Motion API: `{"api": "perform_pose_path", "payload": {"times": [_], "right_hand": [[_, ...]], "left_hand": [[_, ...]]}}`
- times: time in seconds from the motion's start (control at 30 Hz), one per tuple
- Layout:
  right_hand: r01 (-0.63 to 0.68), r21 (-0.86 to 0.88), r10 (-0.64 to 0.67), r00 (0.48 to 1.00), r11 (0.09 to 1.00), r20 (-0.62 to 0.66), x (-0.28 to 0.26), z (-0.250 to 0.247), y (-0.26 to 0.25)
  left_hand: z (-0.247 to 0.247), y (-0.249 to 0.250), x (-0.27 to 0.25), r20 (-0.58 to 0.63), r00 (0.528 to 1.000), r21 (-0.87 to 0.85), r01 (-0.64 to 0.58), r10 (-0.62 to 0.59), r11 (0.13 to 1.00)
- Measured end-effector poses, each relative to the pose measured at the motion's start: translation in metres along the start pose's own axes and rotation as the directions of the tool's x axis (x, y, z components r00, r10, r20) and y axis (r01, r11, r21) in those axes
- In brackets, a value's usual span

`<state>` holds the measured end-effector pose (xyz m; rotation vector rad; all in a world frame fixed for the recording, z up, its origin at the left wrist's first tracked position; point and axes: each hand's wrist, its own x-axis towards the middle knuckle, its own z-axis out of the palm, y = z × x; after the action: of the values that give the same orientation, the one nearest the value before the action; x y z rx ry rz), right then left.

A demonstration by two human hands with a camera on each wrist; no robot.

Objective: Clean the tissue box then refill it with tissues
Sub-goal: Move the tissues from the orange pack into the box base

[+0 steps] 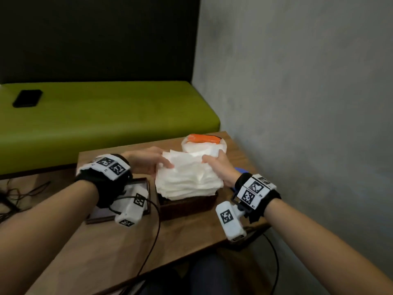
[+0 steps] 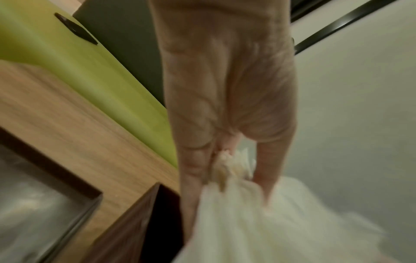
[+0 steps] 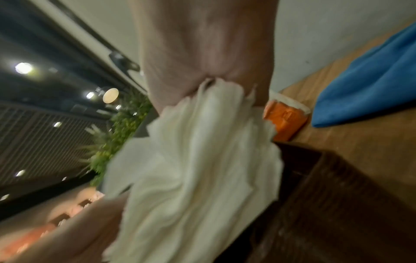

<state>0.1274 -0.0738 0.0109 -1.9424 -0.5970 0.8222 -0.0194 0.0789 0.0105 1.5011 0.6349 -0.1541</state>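
A thick stack of white tissues (image 1: 188,177) sits in the top of the dark wooden tissue box (image 1: 187,206) on the table. My left hand (image 1: 148,160) grips the stack's left side, thumb on top. My right hand (image 1: 217,165) grips its right side. In the left wrist view my left hand (image 2: 227,160) pinches the bunched tissues (image 2: 270,222) above the box (image 2: 135,222). The right wrist view shows my right hand (image 3: 207,85) clutching the tissues (image 3: 191,169) over the box (image 3: 326,204). The box's lid (image 1: 119,201) lies flat to the left.
An opened tissue pack (image 1: 204,144) with orange wrapping stands behind the box. A blue cloth (image 3: 371,80) lies at the table's right edge near the grey wall. A black phone (image 1: 27,98) rests on the green bench (image 1: 127,111). Cables hang off my wrists.
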Motion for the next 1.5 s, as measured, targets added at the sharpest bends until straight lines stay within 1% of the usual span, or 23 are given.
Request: {"api": "perform_pose_path", "payload": {"times": [0.1, 0.17, 0.2, 0.27, 0.37, 0.5, 0.6, 0.67, 0.77, 0.83, 0.9, 0.97, 1.03, 1.1, 1.13, 1.17, 1.2, 1.23, 1.27, 1.3, 1.37, 1.4, 1.5], "right_hand": [[0.05, -0.183, -0.059, 0.997, 0.982, -0.042, -0.007, 0.007, 0.004], [0.08, -0.243, -0.099, 0.993, 0.967, -0.068, -0.01, 0.009, 0.007], [0.088, -0.25, -0.112, 0.991, 0.964, -0.08, -0.011, 0.01, 0.009], [0.094, -0.277, -0.126, 0.987, 0.956, -0.097, -0.012, 0.01, 0.01], [0.08, -0.313, -0.087, 0.996, 0.947, -0.008, -0.012, 0.01, 0.007], [0.081, -0.441, -0.029, 0.992, 0.894, 0.123, -0.006, 0.014, 0.006], [0.108, -0.593, -0.056, 0.993, 0.798, 0.105, -0.005, 0.021, 0.01], [0.137, -0.655, -0.101, 0.991, 0.743, 0.093, -0.005, 0.026, 0.014], [0.195, -0.731, -0.184, 0.978, 0.654, 0.097, -0.008, 0.033, 0.02], [0.223, -0.791, -0.225, 0.968, 0.569, 0.111, -0.008, 0.035, 0.023], [0.264, -0.826, -0.265, 0.953, 0.499, 0.145, -0.009, 0.038, 0.024], [0.304, -0.864, -0.341, 0.925, 0.401, 0.167, -0.01, 0.041, 0.027], [0.35, -0.882, -0.468, 0.866, 0.314, 0.177, -0.011, 0.039, 0.027], [0.437, -0.845, -0.523, 0.82, 0.308, 0.233, -0.013, 0.035, 0.024], [0.485, -0.816, -0.518, 0.808, 0.313, 0.281, -0.014, 0.032, 0.023], [0.519, -0.799, -0.491, 0.804, 0.303, 0.336, -0.015, 0.031, 0.024], [0.529, -0.801, -0.43, 0.815, 0.282, 0.387, -0.016, 0.032, 0.025], [0.522, -0.813, -0.345, 0.835, 0.256, 0.428, -0.017, 0.033, 0.028], [0.505, -0.83, -0.251, 0.857, 0.237, 0.45, -0.015, 0.036, 0.03], [0.483, -0.843, -0.164, 0.875, 0.235, 0.456, -0.013, 0.039, 0.032], [0.443, -0.857, -0.028, 0.891, 0.262, 0.452, -0.006, 0.042, 0.033], [0.43, -0.86, 0.014, 0.893, 0.274, 0.451, -0.002, 0.042, 0.032], [0.4, -0.872, 0.05, 0.901, 0.283, 0.43, 0.007, 0.044, 0.032]], "left_hand": [[0.021, -0.017, -0.002, -0.235, 0.97, 0.015, -0.054, 0.056, 0.998], [0.036, -0.028, 0.002, -0.388, 0.919, 0.012, -0.074, 0.073, 0.997], [0.041, -0.035, 0.005, -0.45, 0.89, 0.001, -0.079, 0.071, 0.997], [0.052, -0.041, 0.008, -0.502, 0.862, 0.001, -0.082, 0.071, 0.997], [0.058, -0.047, 0.011, -0.517, 0.852, 0.068, -0.053, 0.081, 0.996], [0.047, -0.068, 0.041, -0.455, 0.888, 0.128, -0.013, 0.07, 0.992], [0.055, -0.05, 0.032, -0.493, 0.869, 0.0, -0.047, 0.041, 0.999], [0.058, -0.046, 0.031, -0.474, 0.881, -0.042, -0.031, 0.007, 0.999], [0.056, -0.045, 0.031, -0.393, 0.919, 0.106, 0.052, -0.006, 0.993], [0.063, -0.033, 0.018, -0.422, 0.906, 0.28, 0.164, -0.032, 0.946], [0.07, -0.03, 0.016, -0.483, 0.875, 0.432, 0.235, 0.003, 0.871], [0.077, -0.031, 0.017, -0.49, 0.87, 0.562, 0.266, 0.057, 0.783], [0.08, -0.03, 0.016, -0.499, 0.847, 0.706, 0.274, 0.184, 0.653], [0.077, -0.028, 0.012, -0.477, 0.789, 0.821, 0.242, 0.388, 0.517], [0.075, -0.027, 0.011, -0.424, 0.764, 0.869, 0.19, 0.486, 0.457], [0.072, -0.027, 0.011, -0.343, 0.776, 0.907, 0.127, 0.529, 0.403], [0.07, -0.028, 0.011, -0.267, 0.812, 0.925, 0.065, 0.519, 0.374], [0.07, -0.03, 0.011, -0.23, 0.863, 0.927, 0.053, 0.45, 0.371], [0.07, -0.033, 0.012, -0.229, 0.909, 0.921, 0.087, 0.348, 0.379], [0.071, -0.038, 0.012, -0.236, 0.937, 0.917, 0.127, 0.256, 0.379], [0.077, -0.046, 0.015, -0.235, 0.962, 0.921, 0.175, 0.138, 0.348], [0.079, -0.049, 0.017, -0.231, 0.966, 0.925, 0.182, 0.115, 0.334], [0.083, -0.051, 0.022, -0.261, 0.961, 0.924, 0.221, 0.092, 0.311]]}}
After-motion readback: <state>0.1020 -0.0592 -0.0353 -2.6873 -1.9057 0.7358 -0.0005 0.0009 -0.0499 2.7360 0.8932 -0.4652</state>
